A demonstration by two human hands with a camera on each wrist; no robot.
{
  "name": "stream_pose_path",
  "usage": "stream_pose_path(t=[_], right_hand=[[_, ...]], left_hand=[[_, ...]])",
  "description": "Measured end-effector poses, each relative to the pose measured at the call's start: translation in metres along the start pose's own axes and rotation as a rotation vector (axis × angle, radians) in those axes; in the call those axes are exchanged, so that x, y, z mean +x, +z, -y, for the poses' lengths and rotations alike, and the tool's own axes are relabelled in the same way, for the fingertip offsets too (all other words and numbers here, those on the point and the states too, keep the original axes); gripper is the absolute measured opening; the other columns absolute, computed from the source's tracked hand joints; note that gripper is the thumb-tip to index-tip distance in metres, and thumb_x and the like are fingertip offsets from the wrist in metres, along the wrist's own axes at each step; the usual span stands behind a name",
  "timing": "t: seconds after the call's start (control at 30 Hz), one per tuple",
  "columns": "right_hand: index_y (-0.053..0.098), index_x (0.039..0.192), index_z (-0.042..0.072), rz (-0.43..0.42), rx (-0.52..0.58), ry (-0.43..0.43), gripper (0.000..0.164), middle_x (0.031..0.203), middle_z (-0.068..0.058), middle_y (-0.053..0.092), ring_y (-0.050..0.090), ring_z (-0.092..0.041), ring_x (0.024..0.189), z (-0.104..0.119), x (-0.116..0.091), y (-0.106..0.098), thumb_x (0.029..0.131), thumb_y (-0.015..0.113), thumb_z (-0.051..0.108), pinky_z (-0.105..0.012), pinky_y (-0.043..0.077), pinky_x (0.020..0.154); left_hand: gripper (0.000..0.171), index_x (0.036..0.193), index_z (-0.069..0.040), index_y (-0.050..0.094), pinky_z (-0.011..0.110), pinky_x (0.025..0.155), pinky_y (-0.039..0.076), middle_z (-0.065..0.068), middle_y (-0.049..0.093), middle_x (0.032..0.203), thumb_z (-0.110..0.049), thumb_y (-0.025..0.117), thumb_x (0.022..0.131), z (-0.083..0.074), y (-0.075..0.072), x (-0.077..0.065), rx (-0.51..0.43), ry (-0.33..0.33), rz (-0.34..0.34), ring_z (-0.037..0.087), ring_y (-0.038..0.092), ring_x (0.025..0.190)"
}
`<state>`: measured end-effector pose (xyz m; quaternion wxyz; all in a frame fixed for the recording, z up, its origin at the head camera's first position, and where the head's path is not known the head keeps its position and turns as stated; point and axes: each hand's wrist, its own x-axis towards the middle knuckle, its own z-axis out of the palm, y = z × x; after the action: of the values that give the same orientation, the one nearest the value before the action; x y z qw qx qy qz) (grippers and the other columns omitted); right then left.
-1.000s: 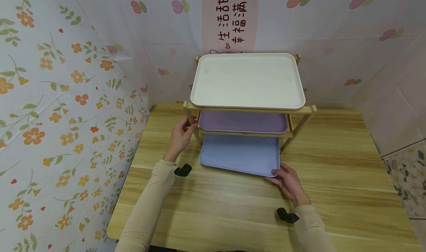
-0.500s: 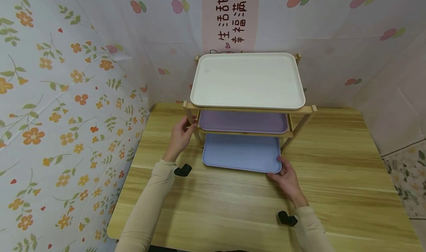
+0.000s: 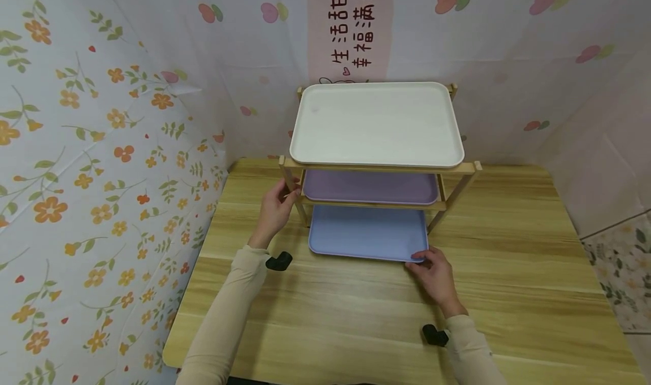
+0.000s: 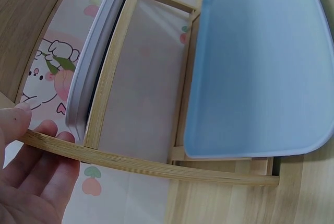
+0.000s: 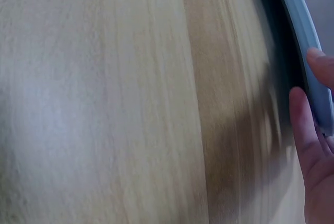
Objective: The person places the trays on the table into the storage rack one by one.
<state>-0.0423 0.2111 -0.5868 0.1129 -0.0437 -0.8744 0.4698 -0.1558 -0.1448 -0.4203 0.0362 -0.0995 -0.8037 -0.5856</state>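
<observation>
A wooden three-tier rack (image 3: 459,191) stands on the table in the head view. On its top tier lies a white tray (image 3: 377,125), and on the middle one a purple tray (image 3: 370,186). The blue tray (image 3: 368,232) is at the bottom, its front edge sticking out past the rack. My left hand (image 3: 274,211) grips the front left post (image 4: 151,164), with the thumb on one side and fingers on the other in the left wrist view. At the blue tray's front right corner, my right hand (image 3: 436,275) pinches the rim (image 5: 308,36) between thumb and finger.
The wood-grain table (image 3: 356,323) extends in front of the rack and to both sides. A printed cloth (image 3: 500,63) hangs close behind it, and a floral cloth (image 3: 107,164) borders the left. Black wrist devices (image 3: 435,335) sit at both wrists.
The blue tray has slid slightly back into the rack and sits straighter. My right hand has shifted its hold around the tray's front right corner. The left hand stays on the post.
</observation>
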Motion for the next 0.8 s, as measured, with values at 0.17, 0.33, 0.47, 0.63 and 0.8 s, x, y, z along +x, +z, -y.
stream_pose_path(t=[0.17,0.33,0.47,0.63,0.8], right_hand=[[0.069,0.077,0.000,-0.029,-0.061,-0.003,0.017,0.104,-0.022,0.063,0.061,-0.020,0.081,0.002,0.001,0.003,0.070,0.084,0.003,-0.001,0.039,0.068],[0.068,0.080,-0.001,-0.036,-0.085,0.029,0.018,0.108,-0.023,0.061,0.062,-0.034,0.092,0.005,0.003,0.006,0.073,0.083,0.006,-0.012,0.040,0.077],[0.067,0.081,-0.001,-0.085,-0.125,0.010,0.021,0.118,-0.025,0.055,0.055,-0.039,0.104,0.007,0.004,0.008,0.072,0.084,0.008,-0.036,0.042,0.082],[0.068,0.079,0.000,-0.153,-0.208,-0.114,0.021,0.115,-0.025,0.053,0.050,-0.039,0.102,0.006,0.006,0.011,0.070,0.085,0.008,-0.044,0.039,0.079],[0.070,0.080,0.000,-0.149,-0.272,-0.201,0.021,0.102,-0.022,0.056,0.047,-0.040,0.096,0.006,0.008,0.014,0.070,0.085,0.009,-0.044,0.037,0.078]], left_hand=[[0.027,0.119,0.014,0.056,0.051,0.094,0.051,0.034,0.061,0.114,0.004,0.054,0.094,0.000,0.000,0.000,-0.008,0.005,0.003,0.044,0.060,0.112],[0.027,0.119,0.014,0.055,0.050,0.094,0.052,0.034,0.062,0.114,0.004,0.054,0.094,0.001,0.000,0.000,-0.003,0.003,-0.001,0.044,0.060,0.112],[0.027,0.119,0.013,0.056,0.049,0.094,0.052,0.033,0.062,0.114,0.003,0.055,0.094,0.001,0.000,0.000,0.003,0.001,0.001,0.042,0.061,0.111],[0.028,0.120,0.014,0.056,0.050,0.094,0.052,0.032,0.063,0.113,0.002,0.055,0.094,0.001,0.000,0.000,0.004,0.007,0.000,0.041,0.062,0.111],[0.028,0.120,0.014,0.056,0.051,0.094,0.052,0.031,0.063,0.113,0.002,0.055,0.095,0.002,0.000,-0.001,0.010,0.015,-0.001,0.042,0.062,0.110]])
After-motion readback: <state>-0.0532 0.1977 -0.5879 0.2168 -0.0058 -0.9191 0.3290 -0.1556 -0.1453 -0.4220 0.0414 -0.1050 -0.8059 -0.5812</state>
